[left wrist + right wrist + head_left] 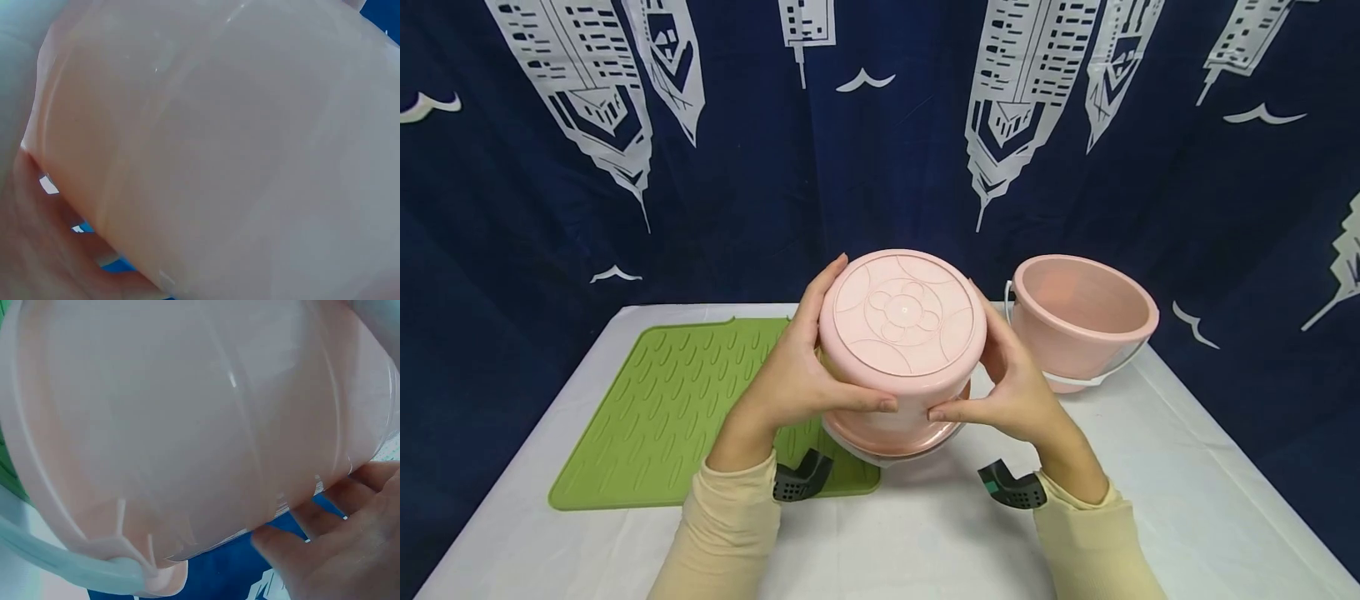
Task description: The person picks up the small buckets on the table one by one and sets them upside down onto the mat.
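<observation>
Both hands hold a pink bucket (904,317) upside down, its flower-patterned base turned up and towards me. My left hand (797,367) grips its left side, the thumb across the near wall. On the opposite side my right hand (1011,383) grips it in the same way, the two thumbtips a little apart. The bucket's wide rim points down, with a whitish handle (75,565) hanging by it in the right wrist view. In the left wrist view the smooth bucket wall (219,156) fills most of the picture, and fingers curl along its edge.
A second pink bucket (1078,358) stands upright at the back right, its white handle lowered. On the left lies a green ridged mat (677,408), partly behind the held bucket. A white cloth (940,550) covers the table, and a dark blue printed curtain (820,183) hangs behind.
</observation>
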Available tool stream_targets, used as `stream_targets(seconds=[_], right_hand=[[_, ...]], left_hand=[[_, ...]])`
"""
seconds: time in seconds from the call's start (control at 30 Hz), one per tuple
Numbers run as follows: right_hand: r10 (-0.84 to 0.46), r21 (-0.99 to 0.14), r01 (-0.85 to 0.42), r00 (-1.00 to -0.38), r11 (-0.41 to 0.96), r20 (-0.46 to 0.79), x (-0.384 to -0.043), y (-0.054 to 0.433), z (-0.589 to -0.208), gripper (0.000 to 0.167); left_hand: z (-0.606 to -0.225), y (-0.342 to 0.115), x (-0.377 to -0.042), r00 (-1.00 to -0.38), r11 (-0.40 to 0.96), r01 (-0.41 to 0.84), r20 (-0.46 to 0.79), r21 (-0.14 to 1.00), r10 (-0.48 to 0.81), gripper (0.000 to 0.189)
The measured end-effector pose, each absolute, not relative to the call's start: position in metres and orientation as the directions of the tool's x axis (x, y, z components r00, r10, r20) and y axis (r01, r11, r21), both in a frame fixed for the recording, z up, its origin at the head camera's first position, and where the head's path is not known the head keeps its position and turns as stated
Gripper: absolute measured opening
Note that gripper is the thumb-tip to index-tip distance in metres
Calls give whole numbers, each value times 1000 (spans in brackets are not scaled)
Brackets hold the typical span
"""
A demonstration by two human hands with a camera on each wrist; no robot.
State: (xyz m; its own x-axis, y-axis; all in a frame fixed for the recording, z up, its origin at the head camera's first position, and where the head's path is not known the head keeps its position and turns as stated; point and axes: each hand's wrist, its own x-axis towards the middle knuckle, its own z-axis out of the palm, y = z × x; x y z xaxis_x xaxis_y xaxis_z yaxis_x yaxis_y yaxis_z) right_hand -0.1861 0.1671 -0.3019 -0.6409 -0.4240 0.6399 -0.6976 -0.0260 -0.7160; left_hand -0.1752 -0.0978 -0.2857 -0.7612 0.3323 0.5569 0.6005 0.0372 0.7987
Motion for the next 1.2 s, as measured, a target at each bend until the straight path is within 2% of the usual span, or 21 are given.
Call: stream_targets(seconds=[0.33,0.73,1.2], right_hand=[[-416,-734,-678,-657,-37,628,-187,167,-306,134],[-394,-750,-661,-687,-9,610,-188,165,-309,135],[-387,-751,-660,-691,-6,611,-187,164,-309,135]], left_hand=[[-284,-96,-172,-766,99,611,555,786,323,142],[-284,-99,-171,-770,125,608,544,784,335,140],[-284,-101,-173,-784,128,585,518,801,342,142]])
